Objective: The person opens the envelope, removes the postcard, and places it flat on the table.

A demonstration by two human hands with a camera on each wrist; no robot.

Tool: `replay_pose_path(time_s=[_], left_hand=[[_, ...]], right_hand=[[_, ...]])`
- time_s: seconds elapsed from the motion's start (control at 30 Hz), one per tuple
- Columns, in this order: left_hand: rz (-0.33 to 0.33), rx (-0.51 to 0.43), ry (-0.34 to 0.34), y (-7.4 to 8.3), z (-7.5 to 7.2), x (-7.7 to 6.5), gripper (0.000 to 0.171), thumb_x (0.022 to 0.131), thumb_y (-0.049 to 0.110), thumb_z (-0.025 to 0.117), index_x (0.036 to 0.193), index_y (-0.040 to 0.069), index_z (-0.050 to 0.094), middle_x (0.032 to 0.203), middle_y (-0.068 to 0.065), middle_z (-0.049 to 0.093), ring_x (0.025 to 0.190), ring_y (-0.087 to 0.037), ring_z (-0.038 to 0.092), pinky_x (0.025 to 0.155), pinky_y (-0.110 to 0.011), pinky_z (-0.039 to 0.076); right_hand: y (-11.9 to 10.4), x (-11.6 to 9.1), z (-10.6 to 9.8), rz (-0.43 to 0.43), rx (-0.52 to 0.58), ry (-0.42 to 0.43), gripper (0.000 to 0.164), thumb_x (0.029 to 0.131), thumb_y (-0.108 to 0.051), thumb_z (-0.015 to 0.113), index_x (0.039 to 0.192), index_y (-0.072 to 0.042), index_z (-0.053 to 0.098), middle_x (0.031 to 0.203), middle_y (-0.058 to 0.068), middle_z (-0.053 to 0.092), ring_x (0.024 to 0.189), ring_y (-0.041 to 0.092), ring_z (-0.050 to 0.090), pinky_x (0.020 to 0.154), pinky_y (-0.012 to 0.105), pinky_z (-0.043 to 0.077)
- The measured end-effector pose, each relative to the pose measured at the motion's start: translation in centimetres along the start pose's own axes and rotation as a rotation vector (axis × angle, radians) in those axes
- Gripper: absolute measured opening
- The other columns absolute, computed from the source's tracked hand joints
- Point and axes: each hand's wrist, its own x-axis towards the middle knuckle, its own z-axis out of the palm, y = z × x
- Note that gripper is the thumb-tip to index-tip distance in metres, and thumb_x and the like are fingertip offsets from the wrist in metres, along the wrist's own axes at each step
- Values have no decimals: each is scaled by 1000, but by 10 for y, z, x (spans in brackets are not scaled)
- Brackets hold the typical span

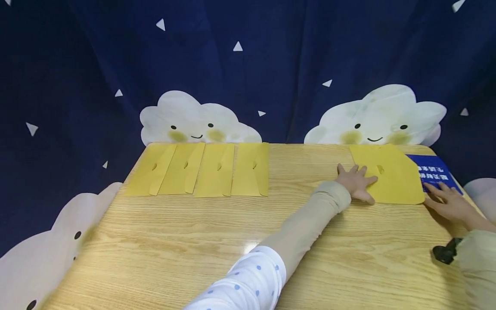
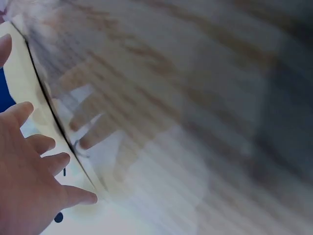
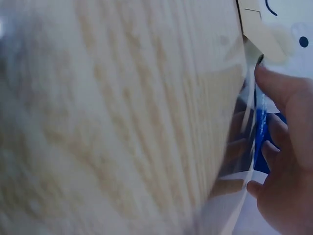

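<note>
Yellow envelope [image 1: 401, 176]: lies flat on the wooden tabletop [image 1: 209, 241], near its far right corner, with what appears to be its flap unfolded toward the right; a small slit shows in its middle.
Left hand [image 1: 355, 183]: at the yellow envelope's left side, palm down, fingers and thumb straight and fanned wide, some fingertips touching the paper; it grasps nothing.
Left arm: stretched diagonally from below and left of the yellow envelope, in a white sleeve [image 1: 248, 282] with blue dots and a beige covering [image 1: 306, 226] that reaches the wrist.
Right hand [image 1: 451, 206]: at the yellow envelope's near right corner, fingers relaxed, slightly bent and apart, thumb by the paper's edge; the right wrist view does not make clear how firmly the thumb touches.
Right arm: enters from the right of the yellow envelope in a beige sleeve [image 1: 476, 262], with a black device [image 1: 445, 252] at the wrist.
Blue card [image 1: 432, 168]: just right of the yellow envelope, partly covered by it, white lettering showing, the right hand's fingers at its near side.
Four envelopes [image 1: 211, 176]: well left of the yellow envelope, in a side-by-side row.
Curtain [image 1: 271, 64]: behind the yellow envelope, navy with white triangles and smiling clouds.
</note>
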Motion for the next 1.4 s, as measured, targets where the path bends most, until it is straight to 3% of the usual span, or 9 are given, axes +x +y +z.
replay_pose_path(time_s=[0.17,0.27,0.4,0.5,0.73,0.93,1.17,1.4], left_hand=[[81,-28,3,-11,-2,-4,69,82,72,32,138,52,-3,149,18,-7,136,-8,-4,106,-50,7],[128,-45,11,-16,-4,-8,67,85,68,32,140,49,0,150,16,-3,136,-7,2,106,-46,11],[162,-68,40,-21,-9,-14,63,89,60,36,142,46,6,150,16,2,133,-2,15,101,-35,29],[188,-71,71,-24,-11,-22,60,91,55,39,143,43,12,150,14,7,131,-1,21,90,-27,39],[278,-101,175,-38,-10,-56,53,93,47,42,142,31,30,141,14,35,124,1,34,88,-23,41],[283,-194,232,-47,-7,-86,50,92,46,45,138,30,39,133,16,45,116,1,44,79,-22,45],[333,-259,341,-63,2,-118,47,92,44,47,135,25,46,125,11,54,106,-1,52,62,-20,45],[365,-304,443,-85,12,-151,45,92,40,47,132,20,50,129,6,52,115,-4,48,78,-20,46]], right_hand=[[-5,-3,-1,-6,-18,91,68,97,-37,36,138,10,9,134,44,-3,121,61,-5,90,72,6],[-12,-5,-4,-25,-60,166,67,96,-36,41,136,12,18,132,46,10,118,63,10,88,71,15],[-29,-13,-10,-29,-76,253,63,95,-33,44,133,14,27,122,48,28,106,64,27,84,69,23],[-42,-20,-13,15,-61,293,61,94,-34,44,131,13,32,116,48,34,101,62,33,82,67,27],[-64,-27,-4,-7,-23,384,56,92,-34,49,128,8,44,116,41,44,95,55,42,75,60,35],[-83,-28,6,-67,19,422,52,93,-33,50,129,5,47,118,35,48,96,48,46,67,53,41],[-129,-44,5,-204,67,412,45,92,-22,54,121,12,49,114,38,48,98,51,45,70,58,39],[-159,-51,6,-263,69,411,41,89,-17,58,119,12,51,110,38,51,94,50,49,70,58,41]])
